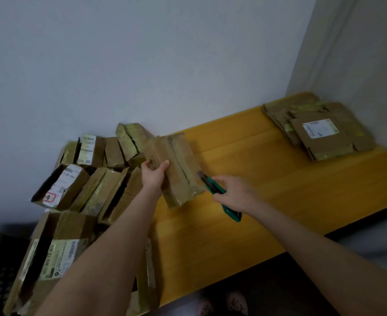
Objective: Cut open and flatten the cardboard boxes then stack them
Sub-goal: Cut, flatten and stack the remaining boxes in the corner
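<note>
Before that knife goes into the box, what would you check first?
1. Grip: left hand holds the box by its edge: ok.
2. Tool: right hand holds the green knife: ok.
3. How far the blade is out: cannot tell, blurred.
4. Left hand apart from the blade: ok.
5. Room: bare table between box and flattened stack: ok.

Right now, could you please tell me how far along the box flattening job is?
Done: a stack of flattened boxes lies far right on the table. In hand: the left hand holds a taped box while the right hand holds a green knife at its edge. Left: the pile of unflattened boxes at the left.
</note>
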`<state>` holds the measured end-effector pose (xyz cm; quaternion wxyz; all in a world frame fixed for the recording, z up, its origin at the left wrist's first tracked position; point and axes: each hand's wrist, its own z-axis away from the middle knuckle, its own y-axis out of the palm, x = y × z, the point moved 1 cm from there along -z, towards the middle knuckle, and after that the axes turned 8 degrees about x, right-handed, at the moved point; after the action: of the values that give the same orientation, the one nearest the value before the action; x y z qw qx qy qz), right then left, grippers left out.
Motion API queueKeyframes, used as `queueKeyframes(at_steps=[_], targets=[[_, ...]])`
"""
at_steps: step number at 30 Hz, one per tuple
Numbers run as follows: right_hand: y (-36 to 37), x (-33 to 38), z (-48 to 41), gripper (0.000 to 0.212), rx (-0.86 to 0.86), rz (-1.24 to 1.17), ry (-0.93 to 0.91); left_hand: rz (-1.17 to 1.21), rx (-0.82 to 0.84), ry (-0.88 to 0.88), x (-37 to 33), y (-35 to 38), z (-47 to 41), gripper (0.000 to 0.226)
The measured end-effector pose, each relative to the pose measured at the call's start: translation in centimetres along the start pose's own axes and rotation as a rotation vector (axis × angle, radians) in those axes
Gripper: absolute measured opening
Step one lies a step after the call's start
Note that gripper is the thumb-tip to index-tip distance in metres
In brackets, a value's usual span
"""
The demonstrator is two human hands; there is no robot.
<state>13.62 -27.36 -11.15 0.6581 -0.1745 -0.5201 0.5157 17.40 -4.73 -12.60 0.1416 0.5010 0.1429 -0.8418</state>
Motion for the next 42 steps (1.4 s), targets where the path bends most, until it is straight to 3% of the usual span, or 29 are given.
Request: queueKeyframes(at_steps=[4, 7, 9, 13, 17, 19, 21, 22, 24, 26, 27, 34, 42], targets=[[-0.2, -1.6, -0.9, 0.008, -0.121, -0.541, 0.189, 0.04, 0.072, -0.065, 0.8, 0.5, 0.5, 0.073], [1.2, -1.4, -1.9, 0.016, -0.137, -0.87, 0.279, 0.155, 0.166, -0.177, 1.8, 2.6, 2.0, 0.057], [2.2, -1.5, -2.4, 0.009, -0.128, -1.029, 0.343, 0.205, 0.178, -0.256, 3.0, 3.7, 2.8, 0.047], [3.3, -2.3, -3.4, 0.025, -0.138, -0.997, 0.395, 0.091, 0.225, -0.432, 5.3, 3.1, 3.2, 0.035], [3.8, -1.7, -4.6, 0.027, -0.074, -0.895, 0.349, -0.424, 0.486, -0.519, 4.9, 0.8, 3.3, 0.016], [3.7, -1.4, -5.3, 0.029, -0.078, -0.87, 0.331, -0.571, 0.513, -0.389, 3.6, 0.4, 2.5, 0.018], [3.5, -1.4, -5.8, 0.03, -0.089, -0.862, 0.332, -0.795, 0.401, -0.091, 1.8, 0.6, 1.2, 0.018], [3.4, -1.6, -5.9, 0.029, -0.085, -0.848, 0.331, -0.97, 0.347, 0.084, 0.9, 0.8, 0.7, 0.024], [3.5, -1.9, -6.2, 0.029, -0.073, -0.82, 0.317, -1.307, 0.405, 0.293, 0.3, 1.6, -0.4, 0.075], [3.7, -2.3, -6.4, 0.028, -0.064, -0.803, 0.305, -1.62, 0.588, 0.317, 0.6, 2.8, -1.6, 0.123], [3.9, -2.5, -6.5, 0.027, -0.065, -0.795, 0.302, -1.746, 0.637, 0.323, 0.9, 3.4, -2.2, 0.133], [4.6, -3.8, -6.5, 0.026, -0.064, -0.861, 0.322, -1.974, 0.72, 0.215, 3.1, 6.4, -4.4, 0.143], [3.2, -3.7, -5.4, 0.018, -0.071, -0.997, 0.29, -1.955, 0.701, 0.243, 3.5, 6.4, -3.3, 0.142]])
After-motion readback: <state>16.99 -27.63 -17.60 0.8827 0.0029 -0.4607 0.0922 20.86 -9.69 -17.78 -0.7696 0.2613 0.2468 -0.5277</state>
